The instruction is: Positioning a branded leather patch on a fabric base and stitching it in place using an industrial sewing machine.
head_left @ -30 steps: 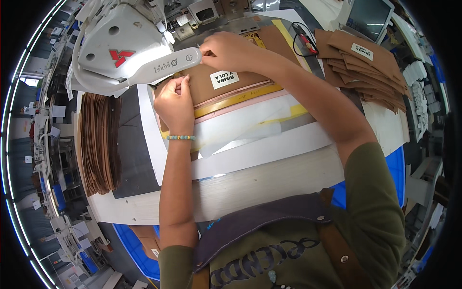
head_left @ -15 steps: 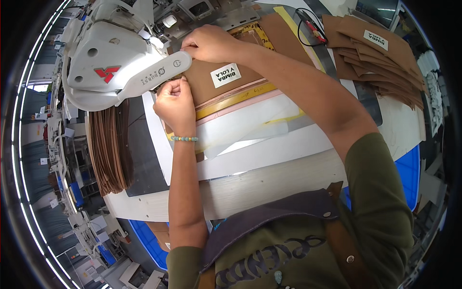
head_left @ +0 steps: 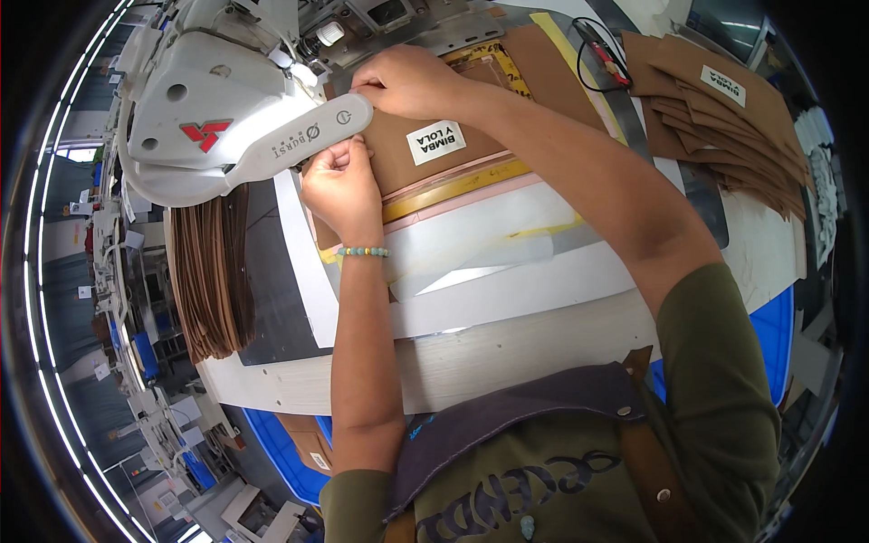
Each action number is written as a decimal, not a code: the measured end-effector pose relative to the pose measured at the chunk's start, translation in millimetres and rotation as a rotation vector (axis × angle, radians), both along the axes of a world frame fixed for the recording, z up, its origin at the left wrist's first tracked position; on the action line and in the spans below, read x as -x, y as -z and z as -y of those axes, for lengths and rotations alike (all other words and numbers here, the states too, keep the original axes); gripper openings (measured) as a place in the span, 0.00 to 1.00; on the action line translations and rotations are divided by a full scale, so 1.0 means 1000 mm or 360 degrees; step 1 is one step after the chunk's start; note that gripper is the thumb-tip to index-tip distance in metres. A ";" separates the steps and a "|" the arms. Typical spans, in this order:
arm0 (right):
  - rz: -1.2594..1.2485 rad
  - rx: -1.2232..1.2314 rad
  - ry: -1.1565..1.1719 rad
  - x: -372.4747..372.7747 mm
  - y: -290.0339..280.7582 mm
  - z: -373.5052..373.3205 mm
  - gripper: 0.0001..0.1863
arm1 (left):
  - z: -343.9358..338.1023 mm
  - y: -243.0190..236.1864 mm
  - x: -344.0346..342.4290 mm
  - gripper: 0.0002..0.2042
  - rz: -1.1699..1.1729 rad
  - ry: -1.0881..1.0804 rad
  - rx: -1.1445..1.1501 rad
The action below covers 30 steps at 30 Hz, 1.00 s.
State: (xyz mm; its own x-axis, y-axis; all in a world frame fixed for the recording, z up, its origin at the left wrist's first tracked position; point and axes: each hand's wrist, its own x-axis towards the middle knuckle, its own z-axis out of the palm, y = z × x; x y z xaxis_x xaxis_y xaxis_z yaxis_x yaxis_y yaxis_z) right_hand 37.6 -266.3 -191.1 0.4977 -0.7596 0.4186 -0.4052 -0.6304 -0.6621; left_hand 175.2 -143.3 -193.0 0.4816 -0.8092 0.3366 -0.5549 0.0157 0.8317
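Note:
A brown leather-like panel (head_left: 398, 167) with a white label (head_left: 435, 143) lies in a flat template (head_left: 457, 191) edged with yellow and pink strips. At the panel's left side, my left hand (head_left: 342, 187) is closed, its thumb and fingers pinched together beside the machine's white arm (head_left: 317, 131). Farther back, my right hand (head_left: 407, 83) reaches across the panel, its fingers pressed together just behind the rounded end of that arm. What either pinch holds is too small or hidden to make out. The white sewing machine head (head_left: 199, 100) stands left of both hands.
Stacked brown panels (head_left: 213, 281) lie left of the template, and more labelled brown pieces (head_left: 724, 109) are piled at the right. A red tool with a black cord (head_left: 608, 61) lies at the back. Blue bins (head_left: 285, 452) show below the table edge (head_left: 507, 348).
The whole view has shifted slightly, so the scene sits farther right. Both hands stay closed at nearly the same spots by the machine arm; the left fingertips are a little nearer its end.

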 end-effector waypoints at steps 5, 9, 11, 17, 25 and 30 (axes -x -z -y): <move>0.0027 0.0057 0.0002 0.001 0.002 0.002 0.12 | -0.001 0.001 0.003 0.08 0.0023 -0.0043 0.0069; 0.0006 0.0031 -0.0010 0.000 0.002 0.002 0.13 | -0.002 0.002 0.001 0.08 0.0100 -0.0092 0.0055; 0.0067 0.0074 -0.0011 -0.001 0.002 0.001 0.12 | -0.003 0.002 0.000 0.08 0.0153 -0.0103 0.0071; 0.0078 0.0042 -0.0030 0.003 -0.001 -0.001 0.12 | -0.003 -0.002 0.006 0.08 0.0126 -0.0148 0.0087; 0.0043 -0.0022 -0.0039 0.005 -0.007 -0.005 0.11 | -0.004 -0.002 0.006 0.06 0.0147 -0.0147 0.0106; 0.0062 -0.0001 -0.0045 0.004 -0.006 -0.004 0.11 | -0.003 0.001 -0.001 0.06 0.0171 -0.0158 0.0130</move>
State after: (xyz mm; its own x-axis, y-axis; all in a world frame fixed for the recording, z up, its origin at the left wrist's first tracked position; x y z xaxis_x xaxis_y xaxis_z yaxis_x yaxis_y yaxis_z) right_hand 33.8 -262.1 -185.1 0.5024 -0.7457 0.4376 -0.3609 -0.6408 -0.6776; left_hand 175.8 -140.0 -193.5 0.5154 -0.7273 0.4532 -0.6428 0.0216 0.7658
